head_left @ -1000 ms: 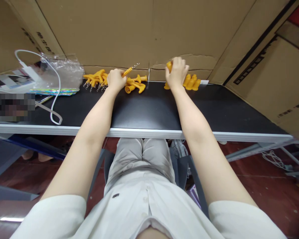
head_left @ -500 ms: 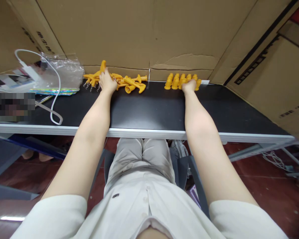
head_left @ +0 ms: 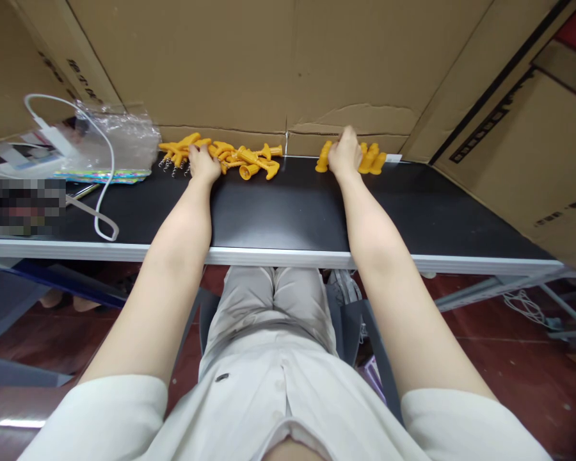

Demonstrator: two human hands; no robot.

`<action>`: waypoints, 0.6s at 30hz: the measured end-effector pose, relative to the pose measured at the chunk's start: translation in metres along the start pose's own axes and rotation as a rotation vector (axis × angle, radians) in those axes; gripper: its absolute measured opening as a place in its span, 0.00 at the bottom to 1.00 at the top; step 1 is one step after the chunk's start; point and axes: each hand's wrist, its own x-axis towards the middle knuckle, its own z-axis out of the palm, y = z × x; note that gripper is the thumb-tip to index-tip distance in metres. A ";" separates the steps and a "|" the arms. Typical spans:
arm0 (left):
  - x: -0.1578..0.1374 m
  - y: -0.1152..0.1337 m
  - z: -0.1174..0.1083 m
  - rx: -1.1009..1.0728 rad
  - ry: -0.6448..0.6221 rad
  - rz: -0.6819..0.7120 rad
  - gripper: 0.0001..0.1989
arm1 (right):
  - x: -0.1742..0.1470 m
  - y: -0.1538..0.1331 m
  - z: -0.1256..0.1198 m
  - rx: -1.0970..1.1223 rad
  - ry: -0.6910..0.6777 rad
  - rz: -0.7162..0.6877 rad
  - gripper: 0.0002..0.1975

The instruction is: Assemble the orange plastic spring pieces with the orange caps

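Note:
My left hand (head_left: 204,166) is at the left part of a heap of yellow-handled corkscrews (head_left: 175,151), its fingers bent around a corkscrew handle that they partly hide. Bare metal spirals stick out below the handles on the left side. On the heap's right side lie corkscrews with yellow sleeves (head_left: 244,171). Further right, my right hand (head_left: 345,153) reaches among several yellow flared sleeves (head_left: 372,160) standing upright in rows. Its fingers are curled, and the back of the hand hides whatever is in them. One group of sleeves shows to its left, the others to its right.
A black tabletop (head_left: 278,205) with a silver front edge lies before me. Cardboard walls (head_left: 221,64) rise behind and at the right. At left are a clear plastic bag (head_left: 120,134), a white cable (head_left: 106,192) and other small items. A white label (head_left: 393,158) sits behind the sleeves.
My right hand has moved left along the rows of sleeves, with its knuckles now raised. The corkscrew handle that stood up at my left hand has tipped down toward the heap.

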 end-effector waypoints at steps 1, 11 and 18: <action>-0.001 0.001 0.000 0.005 -0.001 0.000 0.40 | -0.001 -0.005 0.003 -0.021 -0.021 -0.096 0.25; 0.010 -0.007 0.009 -0.004 -0.071 0.087 0.44 | -0.014 -0.030 0.042 0.018 -0.241 -0.661 0.22; 0.027 -0.018 0.019 -0.058 -0.115 0.107 0.36 | -0.059 -0.074 0.035 0.115 -0.567 -0.728 0.34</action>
